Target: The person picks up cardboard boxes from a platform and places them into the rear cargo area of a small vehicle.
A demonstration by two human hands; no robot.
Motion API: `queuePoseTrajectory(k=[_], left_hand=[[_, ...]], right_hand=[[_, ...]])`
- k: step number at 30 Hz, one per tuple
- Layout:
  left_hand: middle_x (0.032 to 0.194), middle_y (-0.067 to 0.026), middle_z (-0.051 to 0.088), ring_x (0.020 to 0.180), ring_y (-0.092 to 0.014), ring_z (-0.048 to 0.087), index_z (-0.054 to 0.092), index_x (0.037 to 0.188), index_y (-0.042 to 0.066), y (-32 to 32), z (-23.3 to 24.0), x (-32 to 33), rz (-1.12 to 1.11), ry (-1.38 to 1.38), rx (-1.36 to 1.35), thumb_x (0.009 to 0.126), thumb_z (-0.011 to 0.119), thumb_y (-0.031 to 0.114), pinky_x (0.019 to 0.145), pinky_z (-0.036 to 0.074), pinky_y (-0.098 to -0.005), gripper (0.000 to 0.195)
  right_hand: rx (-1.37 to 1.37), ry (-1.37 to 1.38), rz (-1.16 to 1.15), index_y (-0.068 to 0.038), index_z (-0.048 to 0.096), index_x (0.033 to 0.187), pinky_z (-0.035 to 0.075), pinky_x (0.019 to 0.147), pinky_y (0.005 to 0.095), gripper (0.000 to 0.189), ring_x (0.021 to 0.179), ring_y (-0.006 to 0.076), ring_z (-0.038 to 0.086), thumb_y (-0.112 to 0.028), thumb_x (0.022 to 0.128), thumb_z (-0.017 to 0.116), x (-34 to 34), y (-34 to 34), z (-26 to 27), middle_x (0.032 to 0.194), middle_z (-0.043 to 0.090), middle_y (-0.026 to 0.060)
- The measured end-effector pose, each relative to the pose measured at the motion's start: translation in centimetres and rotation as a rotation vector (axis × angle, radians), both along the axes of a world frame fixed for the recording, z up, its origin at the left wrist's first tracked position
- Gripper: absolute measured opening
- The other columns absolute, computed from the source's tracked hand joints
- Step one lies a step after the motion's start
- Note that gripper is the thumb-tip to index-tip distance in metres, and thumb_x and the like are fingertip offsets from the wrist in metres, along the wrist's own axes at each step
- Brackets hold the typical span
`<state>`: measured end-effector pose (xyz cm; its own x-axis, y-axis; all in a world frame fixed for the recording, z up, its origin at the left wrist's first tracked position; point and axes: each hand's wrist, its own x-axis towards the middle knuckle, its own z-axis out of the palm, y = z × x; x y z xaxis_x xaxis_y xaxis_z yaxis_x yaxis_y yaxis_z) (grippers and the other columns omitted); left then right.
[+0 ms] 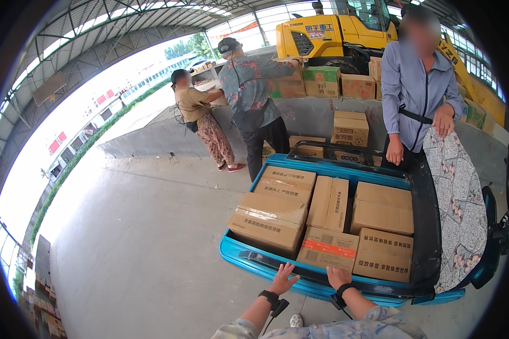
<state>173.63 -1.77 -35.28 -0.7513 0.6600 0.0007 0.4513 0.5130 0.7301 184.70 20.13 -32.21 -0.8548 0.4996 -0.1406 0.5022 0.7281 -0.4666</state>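
My left hand [283,279], fingers spread and empty, is at the near black rail [258,259] of a blue cargo bed [237,250]. To its right, my right hand [339,278] is at the same rail, by the lower edge of a carton with red tape [328,246]. Its fingers look partly bent, and what they touch is unclear. Several brown cartons fill the bed: a large taped one [267,220] at the near left, a printed one [384,256] at the near right, a narrow upright one [327,203] in the middle and a plain one [382,207] behind.
A person in a blue jacket [415,93] stands beyond the bed, one hand on a patterned seat cover [456,207]. Two other people [252,84] work at a concrete ledge [309,118] stacked with cartons [322,80]. A yellow wheel loader [309,38] is parked behind.
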Motion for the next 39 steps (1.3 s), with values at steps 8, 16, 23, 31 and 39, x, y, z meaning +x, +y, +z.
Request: queuePoseTrajectory(k=[8,16,23,31,39], left_hand=[[0.14,-0.0168,0.033,0.132,-0.028,0.026,0.036,0.135,0.002,-3.1,4.2,5.7,0.238,-0.687,0.098,0.087,0.054,0.038,0.107,0.022,-0.0355,0.063],[0.127,-0.0102,0.05,0.117,-0.021,0.046,0.046,0.126,0.0,-8.7,5.8,12.0,0.422,-0.854,-0.046,0.088,0.049,0.036,0.098,0.033,-0.033,0.052],[0.122,-0.0099,0.054,0.109,-0.025,0.051,0.052,0.12,0.006,-13.9,-4.1,9.2,0.151,-0.405,0.243,0.09,0.049,0.029,0.089,0.043,-0.0394,0.038],[0.109,-0.0117,0.061,0.108,-0.019,0.052,0.051,0.119,-0.004,-5.3,2.6,0.1,0.333,-0.634,0.411,0.089,0.052,0.018,0.093,0.039,-0.0295,0.038],[0.109,-0.0084,0.06,0.101,-0.014,0.054,0.053,0.117,-0.004,4.7,4.6,-0.7,0.124,-0.616,0.47,0.087,0.056,0.019,0.09,0.039,-0.0246,0.039]], right_hand=[[-0.022,0.078,0.082,-0.012,0.066,0.087,0.047,0.072,0.0449,0.036,0.08,0.0322,0.061,-0.04,0.087,0.043,0.7,0.6,-0.4,0.083,0.065,0.0112],[-0.076,0.0,0.062,-0.011,0.066,0.089,0.047,0.074,0.0451,0.041,0.086,0.0324,0.061,-0.042,0.088,0.039,1.2,1.6,-0.3,0.089,0.065,0.0118],[-0.113,0.018,0.086,-0.01,0.066,0.092,0.047,0.076,0.0444,0.045,0.088,0.0311,0.061,-0.044,0.088,0.038,0.1,0.1,-0.6,0.091,0.065,0.0121],[-0.177,-0.02,0.041,-0.013,0.063,0.1,0.046,0.078,0.0427,0.042,0.093,0.0302,0.059,-0.044,0.088,0.038,0.3,0.9,-1.7,0.099,0.064,0.0099],[-0.054,0.095,-0.202,-0.012,0.064,0.097,0.044,0.081,0.0428,0.039,0.093,0.0304,0.057,-0.039,0.088,0.036,5.9,7.9,1.3,0.099,0.063,0.0111]])
